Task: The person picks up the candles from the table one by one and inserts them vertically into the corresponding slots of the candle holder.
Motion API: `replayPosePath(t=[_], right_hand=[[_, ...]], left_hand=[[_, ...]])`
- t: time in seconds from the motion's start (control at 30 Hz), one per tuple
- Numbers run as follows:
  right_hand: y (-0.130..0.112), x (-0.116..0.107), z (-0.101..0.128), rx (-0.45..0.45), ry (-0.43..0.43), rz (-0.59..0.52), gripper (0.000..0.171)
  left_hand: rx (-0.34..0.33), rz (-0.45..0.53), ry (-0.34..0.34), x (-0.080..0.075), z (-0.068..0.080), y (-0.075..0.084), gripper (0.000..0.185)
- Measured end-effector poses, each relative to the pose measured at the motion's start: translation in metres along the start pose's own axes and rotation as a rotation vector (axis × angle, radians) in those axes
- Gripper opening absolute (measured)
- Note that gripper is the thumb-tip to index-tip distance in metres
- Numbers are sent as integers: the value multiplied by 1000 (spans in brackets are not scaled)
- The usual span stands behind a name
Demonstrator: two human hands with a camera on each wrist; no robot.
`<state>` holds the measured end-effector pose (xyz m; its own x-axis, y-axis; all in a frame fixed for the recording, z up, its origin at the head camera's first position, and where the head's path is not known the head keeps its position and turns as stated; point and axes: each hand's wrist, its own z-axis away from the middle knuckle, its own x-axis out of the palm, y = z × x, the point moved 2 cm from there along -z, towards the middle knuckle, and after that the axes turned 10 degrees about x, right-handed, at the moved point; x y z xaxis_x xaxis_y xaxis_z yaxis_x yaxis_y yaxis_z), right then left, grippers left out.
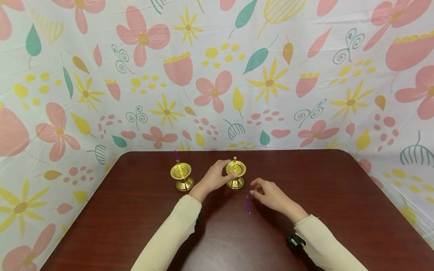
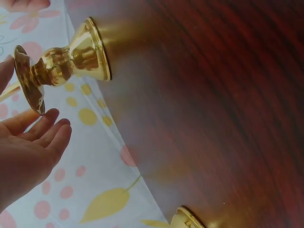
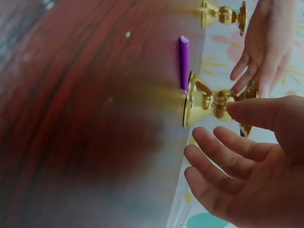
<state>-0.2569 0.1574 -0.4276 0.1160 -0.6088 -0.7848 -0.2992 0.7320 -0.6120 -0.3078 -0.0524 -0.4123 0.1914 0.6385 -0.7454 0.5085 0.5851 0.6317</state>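
Staged tabletop recording set, not a lived-in room. A dark wooden table (image 1: pixel 135 226) is enclosed on 3 sides by a floral-print cloth backdrop (image 1: pixel 217 75); 2 brass candle holders (image 1: pixel 182 176) are its few props.

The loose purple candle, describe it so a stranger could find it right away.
On the dark wooden table, look just in front of the right-hand brass candle holder. The loose purple candle lies flat beside the right hand; the other purple candle stands upright.
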Motion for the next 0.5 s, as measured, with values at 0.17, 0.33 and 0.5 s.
replayPosePath(t=[0.17, 0.33, 0.5], right_hand=[[-4, 3, 1, -32, -59, 21, 22], [-5, 7, 3, -29, -105, 31, 18], [-10, 11, 3, -13, -102, 90, 12]], left_hand=[[-3, -3, -6, -1, -1, 1, 66], [-3, -2, -9, -1, -1, 0, 67], [5, -5, -10, -1, -1, -1, 67]])
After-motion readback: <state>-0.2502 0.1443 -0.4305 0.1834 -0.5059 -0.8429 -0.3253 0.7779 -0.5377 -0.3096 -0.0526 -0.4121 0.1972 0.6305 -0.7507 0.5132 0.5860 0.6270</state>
